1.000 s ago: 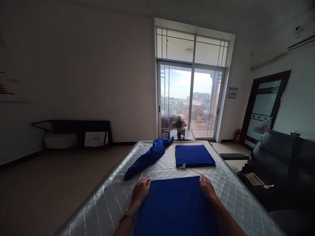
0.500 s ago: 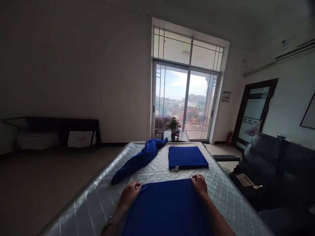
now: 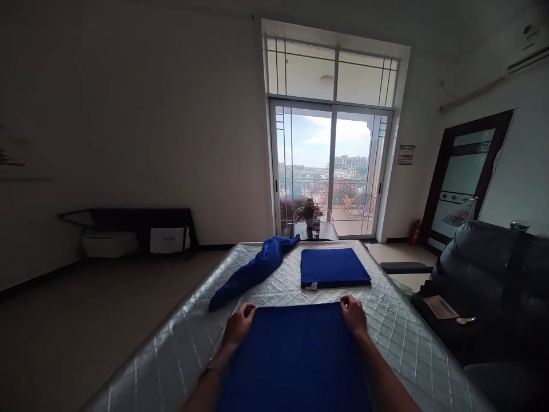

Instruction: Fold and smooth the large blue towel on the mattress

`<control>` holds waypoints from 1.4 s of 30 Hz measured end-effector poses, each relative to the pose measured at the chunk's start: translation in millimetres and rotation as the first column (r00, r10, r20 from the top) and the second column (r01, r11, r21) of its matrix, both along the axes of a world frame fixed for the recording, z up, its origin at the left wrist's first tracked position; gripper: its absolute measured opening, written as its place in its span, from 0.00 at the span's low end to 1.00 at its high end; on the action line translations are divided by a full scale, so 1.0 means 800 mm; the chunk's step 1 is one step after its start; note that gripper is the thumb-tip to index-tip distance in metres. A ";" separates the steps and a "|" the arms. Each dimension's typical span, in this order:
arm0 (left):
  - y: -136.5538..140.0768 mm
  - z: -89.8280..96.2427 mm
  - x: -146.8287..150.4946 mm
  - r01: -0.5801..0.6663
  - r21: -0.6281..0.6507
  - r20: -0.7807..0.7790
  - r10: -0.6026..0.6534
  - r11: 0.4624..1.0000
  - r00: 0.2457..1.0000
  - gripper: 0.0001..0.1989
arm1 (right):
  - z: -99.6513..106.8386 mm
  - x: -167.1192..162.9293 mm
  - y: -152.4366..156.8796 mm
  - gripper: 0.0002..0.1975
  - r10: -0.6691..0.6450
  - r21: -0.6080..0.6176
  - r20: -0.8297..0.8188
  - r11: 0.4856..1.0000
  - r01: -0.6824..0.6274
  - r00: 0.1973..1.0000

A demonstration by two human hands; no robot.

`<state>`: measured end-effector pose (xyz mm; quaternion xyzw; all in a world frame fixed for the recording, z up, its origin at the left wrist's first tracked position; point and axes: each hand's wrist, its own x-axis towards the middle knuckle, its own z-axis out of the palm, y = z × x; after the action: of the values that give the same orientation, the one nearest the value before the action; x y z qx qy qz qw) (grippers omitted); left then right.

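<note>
A dark blue cloth (image 3: 298, 355) lies spread on the table in front of me, its near end running out of view. My left hand (image 3: 239, 326) pinches its far left corner, and my right hand (image 3: 354, 316) is closed on the far right corner. Between them the far edge runs nearly straight. Beyond it rests a folded blue cloth (image 3: 334, 266) with a small white tag at its front edge. To the left of that, a crumpled blue cloth (image 3: 255, 272) stretches diagonally across the tabletop.
A silver quilted cover (image 3: 171, 349) lies over the table. On the right stands a black armchair (image 3: 484, 286) holding a card and a small pale object. Past the table's far end, a small dark table (image 3: 326, 230) carries a potted plant (image 3: 309, 212) and a bottle (image 3: 316, 223).
The camera view has shifted, so the room appears moved slightly. Both hands keep their hold on the far corners of the cloth, which lies much as before.
</note>
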<state>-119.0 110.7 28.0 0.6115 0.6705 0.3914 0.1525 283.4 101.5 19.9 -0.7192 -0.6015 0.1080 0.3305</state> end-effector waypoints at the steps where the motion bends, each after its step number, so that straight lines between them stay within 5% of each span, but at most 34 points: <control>1: 0.002 0.001 0.001 -0.006 -0.004 -0.001 0.006 1.000 1.000 0.09 | 0.001 0.001 0.003 0.14 -0.002 -0.012 -0.008 1.000 0.001 1.000; 8: 0.020 0.010 0.004 -0.042 -0.027 0.005 0.042 0.999 0.999 0.04 | 0.015 0.007 0.025 0.10 -0.010 -0.097 -0.030 0.995 0.007 0.999; 22: 0.016 0.014 0.019 -0.076 0.005 -0.197 0.075 0.997 0.977 0.08 | 0.001 -0.004 0.021 0.12 -0.065 -0.006 0.074 0.998 0.065 0.995; 26: 0.008 0.022 0.082 0.083 0.078 -0.333 -0.053 0.993 0.942 0.15 | -0.001 -0.005 0.021 0.13 -0.070 -0.018 0.088 0.997 0.071 0.994; 31: 0.000 0.013 0.222 0.413 0.036 -0.436 -0.358 0.910 0.826 0.16 | 0.002 -0.008 0.020 0.13 -0.078 -0.025 0.116 0.996 0.082 0.990; 36: -0.012 -0.010 0.306 0.503 -0.031 -0.472 -0.457 0.864 0.754 0.24 | 0.007 -0.009 0.017 0.13 -0.080 -0.026 0.143 0.996 0.085 0.986; 39: -0.013 -0.020 0.287 0.452 -0.070 -0.480 -0.427 0.889 0.766 0.28 | 0.008 -0.009 0.016 0.14 -0.079 -0.027 0.151 0.996 0.084 0.985; 42: -0.009 -0.022 0.221 0.343 -0.106 -0.494 -0.349 0.933 0.796 0.30 | 0.006 -0.009 0.017 0.14 -0.079 -0.034 0.154 0.996 0.085 0.985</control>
<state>57.6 103.7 10.5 0.8036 0.5658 0.1794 0.0440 276.3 114.7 24.4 -0.7560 -0.5926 0.0512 0.2733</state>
